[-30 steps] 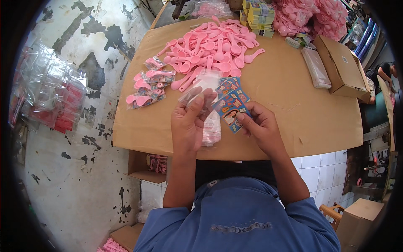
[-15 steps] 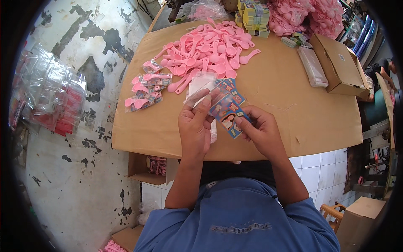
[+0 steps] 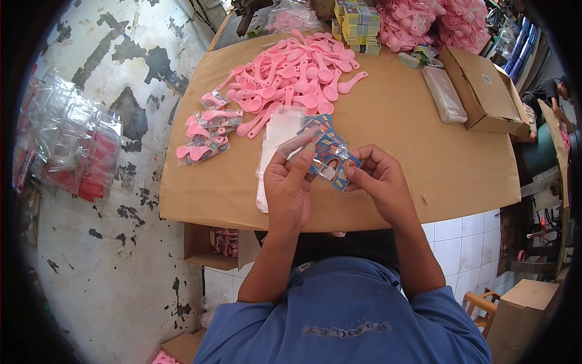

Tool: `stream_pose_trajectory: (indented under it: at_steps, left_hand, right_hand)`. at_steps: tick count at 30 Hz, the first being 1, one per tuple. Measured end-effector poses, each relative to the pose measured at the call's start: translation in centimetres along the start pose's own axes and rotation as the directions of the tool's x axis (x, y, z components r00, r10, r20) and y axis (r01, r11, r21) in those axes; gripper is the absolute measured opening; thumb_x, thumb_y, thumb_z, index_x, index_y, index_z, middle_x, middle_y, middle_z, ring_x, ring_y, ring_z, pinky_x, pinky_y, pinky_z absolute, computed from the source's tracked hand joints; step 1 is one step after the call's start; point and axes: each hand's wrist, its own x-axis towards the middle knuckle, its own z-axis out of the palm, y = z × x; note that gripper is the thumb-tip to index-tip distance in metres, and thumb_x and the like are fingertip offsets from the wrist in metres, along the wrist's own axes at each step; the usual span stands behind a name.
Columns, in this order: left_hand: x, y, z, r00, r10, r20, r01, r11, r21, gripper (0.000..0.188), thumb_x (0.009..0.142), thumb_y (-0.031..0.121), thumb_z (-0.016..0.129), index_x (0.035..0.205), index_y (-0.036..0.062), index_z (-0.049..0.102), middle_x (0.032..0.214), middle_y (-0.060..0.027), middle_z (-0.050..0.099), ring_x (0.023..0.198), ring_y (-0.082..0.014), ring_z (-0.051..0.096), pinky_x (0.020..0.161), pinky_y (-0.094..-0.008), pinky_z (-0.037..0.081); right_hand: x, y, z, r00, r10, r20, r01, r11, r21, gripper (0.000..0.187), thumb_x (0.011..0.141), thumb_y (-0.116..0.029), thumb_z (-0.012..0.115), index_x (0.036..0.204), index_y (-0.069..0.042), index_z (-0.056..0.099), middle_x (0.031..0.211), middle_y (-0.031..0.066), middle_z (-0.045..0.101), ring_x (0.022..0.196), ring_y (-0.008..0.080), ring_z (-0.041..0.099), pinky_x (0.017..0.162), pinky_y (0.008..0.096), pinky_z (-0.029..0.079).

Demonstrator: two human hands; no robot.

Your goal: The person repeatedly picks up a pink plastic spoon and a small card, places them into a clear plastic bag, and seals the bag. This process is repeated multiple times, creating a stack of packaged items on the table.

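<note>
Between thumb and fingers my left hand (image 3: pixel 290 191) grips a small clear plastic bag (image 3: pixel 297 144). My right hand (image 3: pixel 383 178) pinches the lower right corner of a blue printed card (image 3: pixel 332 167), which appears to lie at least partly within the bag. Just beyond the hands, more blue cards (image 3: pixel 322 124) lie overlapped on the table. A stack of clear bags (image 3: pixel 276 134) rests beside them, partly covered by my left hand. Farther off is a heap of pink plastic spoons (image 3: pixel 297 73). To its left sit several bagged spoons with cards (image 3: pixel 209 136).
A brown-covered table (image 3: pixel 461 176) spans the middle. At its back stand yellow bundled cards (image 3: pixel 361 24) and bags of pink spoons (image 3: pixel 418 24). A cardboard box (image 3: pixel 479 91) and a clear packet (image 3: pixel 445 94) are at right. Plastic packaging (image 3: pixel 79 139) lies left; another person (image 3: pixel 545 94) is far right.
The card has moved further into the bag, and both hands have shifted closer together. The bag stack by my left hand shows more. The whole view has shifted slightly.
</note>
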Motion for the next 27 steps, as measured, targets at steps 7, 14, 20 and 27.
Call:
stream_pose_trajectory:
  at_steps: [7, 14, 20, 27]
  left_hand:
    - [-1.3, -1.3, 1.1, 1.0, -0.002, -0.012, 0.003, 0.995, 0.097, 0.032, 0.097, 0.005, 0.068, 0.128, -0.0017, 0.061, 0.113, -0.0084, 0.072, 0.104, -0.0117, 0.067, 0.091, -0.0276, 0.054]
    - [-1.6, -0.7, 0.9, 0.995, -0.003, 0.099, -0.006, 0.995, 0.097, 0.055, 0.098, -0.001, 0.058, 0.151, 0.0061, 0.043, 0.134, -0.0153, 0.062, 0.124, -0.0217, 0.061, 0.107, -0.0381, 0.049]
    - [-1.4, 0.5, 1.6, 0.983, 0.015, 0.185, 0.039, 0.958, -0.286, 0.076, 0.097, -0.003, 0.052, 0.162, 0.0214, 0.021, 0.141, -0.0242, 0.056, 0.135, -0.0366, 0.054, 0.115, -0.0485, 0.044]
    - [-2.1, 0.4, 1.3, 0.981, 0.083, 0.175, -0.012, 0.927, -0.374, 0.075, 0.099, 0.001, 0.052, 0.162, 0.0259, 0.02, 0.139, -0.0234, 0.056, 0.126, -0.033, 0.062, 0.11, -0.0479, 0.05]
  right_hand:
    - [0.2, 0.5, 2.0, 0.986, -0.144, -0.09, 0.141, 0.989, -0.039, 0.016, 0.098, -0.011, 0.069, 0.109, -0.001, 0.063, 0.097, 0.0056, 0.07, 0.083, 0.008, 0.065, 0.07, 0.0241, 0.055]
    - [-0.5, 1.5, 2.2, 0.997, -0.075, 0.005, 0.074, 0.985, 0.155, 0.022, 0.099, -0.017, 0.069, 0.113, 0.0, 0.066, 0.093, 0.005, 0.07, 0.078, 0.0071, 0.063, 0.066, 0.0226, 0.052]
    - [-2.2, 1.8, 2.2, 0.998, -0.052, 0.033, 0.049, 0.995, 0.089, 0.02, 0.099, -0.016, 0.069, 0.108, 0.001, 0.065, 0.084, 0.0037, 0.068, 0.071, 0.0075, 0.063, 0.059, 0.0219, 0.051]
    - [-3.8, 0.7, 3.2, 1.0, -0.015, 0.014, 0.013, 0.995, 0.095, 0.015, 0.099, -0.015, 0.069, 0.1, -0.003, 0.061, 0.074, 0.0012, 0.063, 0.061, 0.0055, 0.058, 0.052, 0.0216, 0.048]
